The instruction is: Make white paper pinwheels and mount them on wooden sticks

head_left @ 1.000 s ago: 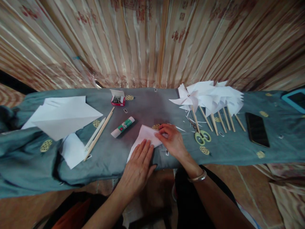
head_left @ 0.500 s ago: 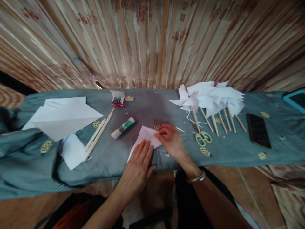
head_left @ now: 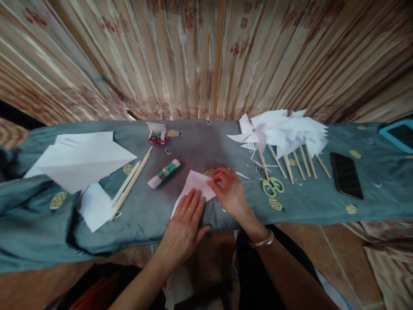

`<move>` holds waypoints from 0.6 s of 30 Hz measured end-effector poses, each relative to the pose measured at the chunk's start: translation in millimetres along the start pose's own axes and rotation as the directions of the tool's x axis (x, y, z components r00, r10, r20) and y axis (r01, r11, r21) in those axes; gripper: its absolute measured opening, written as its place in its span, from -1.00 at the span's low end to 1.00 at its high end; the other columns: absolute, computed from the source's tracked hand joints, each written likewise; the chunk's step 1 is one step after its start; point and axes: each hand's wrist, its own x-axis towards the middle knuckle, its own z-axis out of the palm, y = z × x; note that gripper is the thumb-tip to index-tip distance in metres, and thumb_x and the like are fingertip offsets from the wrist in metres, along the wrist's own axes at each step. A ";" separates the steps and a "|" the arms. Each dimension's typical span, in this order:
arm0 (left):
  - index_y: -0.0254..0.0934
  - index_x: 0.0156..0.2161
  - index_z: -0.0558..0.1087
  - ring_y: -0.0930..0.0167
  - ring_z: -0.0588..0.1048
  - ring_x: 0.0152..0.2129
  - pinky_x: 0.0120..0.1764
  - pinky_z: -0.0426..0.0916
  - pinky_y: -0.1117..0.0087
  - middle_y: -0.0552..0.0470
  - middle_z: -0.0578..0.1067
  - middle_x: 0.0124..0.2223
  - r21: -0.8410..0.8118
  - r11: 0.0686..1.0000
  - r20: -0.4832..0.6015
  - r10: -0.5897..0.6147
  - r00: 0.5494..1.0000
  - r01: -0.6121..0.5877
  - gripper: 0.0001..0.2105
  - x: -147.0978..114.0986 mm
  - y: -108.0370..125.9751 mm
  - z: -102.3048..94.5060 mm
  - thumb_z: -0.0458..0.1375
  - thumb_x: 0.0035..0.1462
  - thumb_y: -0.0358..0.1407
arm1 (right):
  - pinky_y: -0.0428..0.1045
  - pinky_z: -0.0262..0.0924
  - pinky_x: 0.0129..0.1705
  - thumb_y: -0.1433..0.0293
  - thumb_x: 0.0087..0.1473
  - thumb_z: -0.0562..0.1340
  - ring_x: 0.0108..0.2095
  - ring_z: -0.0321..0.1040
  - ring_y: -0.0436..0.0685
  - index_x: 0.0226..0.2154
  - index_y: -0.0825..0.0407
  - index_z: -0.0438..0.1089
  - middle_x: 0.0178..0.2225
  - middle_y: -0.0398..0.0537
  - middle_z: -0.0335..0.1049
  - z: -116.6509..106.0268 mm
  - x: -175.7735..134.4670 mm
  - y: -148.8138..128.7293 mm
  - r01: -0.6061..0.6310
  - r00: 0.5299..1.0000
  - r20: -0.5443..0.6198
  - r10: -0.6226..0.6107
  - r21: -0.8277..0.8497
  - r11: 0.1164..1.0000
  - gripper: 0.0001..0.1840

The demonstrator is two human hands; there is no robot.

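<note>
A folded sheet of white paper lies on the cloth-covered table in front of me. My left hand rests flat on its lower part, fingers stretched out. At the paper's right corner, my right hand pinches the edge between thumb and forefinger. A glue stick lies just to the left of the paper. Right of my right hand are scissors with green handles, their blades partly under paper strips and a stick.
Several white paper pinwheels on wooden sticks lie at the right, beside a black phone. An open red box of small metal pieces stands at the back. Loose sticks and white sheets lie at the left.
The view has shifted slightly, so everything sits a little further left. Both hands keep nearly the same place on the paper.
</note>
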 end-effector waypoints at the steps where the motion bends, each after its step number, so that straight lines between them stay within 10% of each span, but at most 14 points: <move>1: -0.43 0.25 0.14 0.08 0.08 0.28 0.18 0.21 -0.04 -0.36 0.20 0.30 0.005 1.000 -0.001 0.002 1.000 -0.002 -0.43 0.1 -0.1 0.1 0.05 0.25 -0.12 | 0.13 0.21 0.04 0.36 0.09 0.25 -0.06 0.33 0.23 -0.31 0.04 0.43 -0.09 0.06 0.43 -1.2 -2.5 -0.6 0.013 1.000 -0.001 -0.013 -0.033 0.999 -0.91; 7: -0.45 0.24 0.18 0.06 0.10 0.27 0.18 0.21 -0.03 -0.36 0.20 0.30 0.044 0.999 0.006 0.013 1.000 -0.013 -0.42 0.6 0.5 0.3 0.07 0.23 -0.10 | 0.27 0.00 0.21 0.19 0.09 0.26 0.28 -0.02 0.36 0.21 0.08 0.07 0.28 0.28 0.02 -13.3 -28.5 -5.1 0.080 0.997 0.026 -0.076 -0.196 0.977 -0.28; 18: -0.51 0.24 0.18 0.04 0.07 0.28 0.18 0.20 -0.01 -0.40 0.20 0.29 0.100 0.993 -0.046 0.065 0.997 -0.060 -0.40 0.3 -1.5 4.9 0.09 0.22 -0.13 | 0.29 -0.08 0.23 0.14 0.04 0.26 0.31 -0.09 0.38 0.26 0.15 -0.05 0.30 0.36 -0.06 -9.5 -36.5 -6.9 -0.007 1.000 0.009 0.009 -0.204 0.979 -0.13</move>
